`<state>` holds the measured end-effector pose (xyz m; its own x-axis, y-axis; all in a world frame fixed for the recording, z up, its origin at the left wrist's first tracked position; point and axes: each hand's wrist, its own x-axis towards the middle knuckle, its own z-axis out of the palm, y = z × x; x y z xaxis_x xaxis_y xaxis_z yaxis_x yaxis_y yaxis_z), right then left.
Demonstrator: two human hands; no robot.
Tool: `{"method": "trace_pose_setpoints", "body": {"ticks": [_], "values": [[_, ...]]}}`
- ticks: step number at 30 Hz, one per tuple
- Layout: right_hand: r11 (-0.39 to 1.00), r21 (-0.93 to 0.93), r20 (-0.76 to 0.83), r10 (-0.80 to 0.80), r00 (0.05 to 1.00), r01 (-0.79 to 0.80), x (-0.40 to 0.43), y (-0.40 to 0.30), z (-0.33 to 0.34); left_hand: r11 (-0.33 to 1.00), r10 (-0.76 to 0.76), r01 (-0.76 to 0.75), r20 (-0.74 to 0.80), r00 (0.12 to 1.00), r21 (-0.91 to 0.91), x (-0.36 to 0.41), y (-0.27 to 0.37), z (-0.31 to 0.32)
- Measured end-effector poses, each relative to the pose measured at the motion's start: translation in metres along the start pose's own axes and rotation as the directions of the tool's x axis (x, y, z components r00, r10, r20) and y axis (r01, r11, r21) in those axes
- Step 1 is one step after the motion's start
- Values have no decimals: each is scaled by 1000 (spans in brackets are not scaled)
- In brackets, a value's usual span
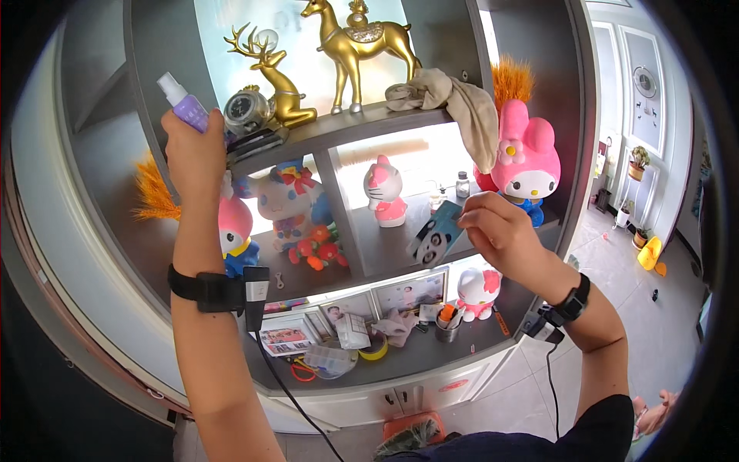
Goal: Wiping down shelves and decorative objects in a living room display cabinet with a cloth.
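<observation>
Raised at the upper left, my left hand [196, 153] is closed around a small purple spray bottle [190, 110] with a white cap. Just right of it, a round clock [247, 108] stands on the upper shelf beside a seated golden deer figurine [280, 95]. My right hand [502, 234] pinches a card with a panda picture [437, 234] by its edge, in front of the middle shelf. Behind the card are a Hello Kitty figurine [385, 190] and small glass bottles [462, 185]. A beige cloth [444, 95] hangs over the upper shelf's edge.
A standing golden deer figurine [361, 46] is on the upper shelf. Pink rabbit-eared figures [528, 153] flank the middle compartments. The lower counter [404, 361] holds framed photos, yellow tape [374, 346], scissors [302, 371] and a metal cup [447, 331]. A red bin [398, 426] stands below.
</observation>
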<state>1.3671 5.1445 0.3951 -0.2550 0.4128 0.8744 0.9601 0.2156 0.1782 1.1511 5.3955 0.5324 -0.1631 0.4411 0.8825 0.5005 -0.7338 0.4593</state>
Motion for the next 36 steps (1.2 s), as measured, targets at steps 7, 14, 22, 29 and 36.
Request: {"method": "trace_pose_setpoints", "body": {"ticks": [7, 14, 22, 29, 36], "values": [[949, -276, 153, 202, 967, -154, -24, 25, 24, 999, -39, 39, 31, 999, -4, -6, 7, -2], [983, -185, -79, -24, 997, 9, 120, -31, -48, 988, -125, 109, 161, 979, 105, 4, -4, -8], [906, -377, 615, 400, 680, -192, 186, 51, -1, 984, -74, -6, 439, 895, 179, 16, 0, -2], [993, 4, 494, 100, 864, -118, 181, 53, 5, 994, -23, -23, 414, 910, 106, 18, -17, -1], [867, -494, 595, 393, 701, -67, 189, 44, -15, 994, -15, -33, 417, 909, 106, 13, -8, -3]]}}
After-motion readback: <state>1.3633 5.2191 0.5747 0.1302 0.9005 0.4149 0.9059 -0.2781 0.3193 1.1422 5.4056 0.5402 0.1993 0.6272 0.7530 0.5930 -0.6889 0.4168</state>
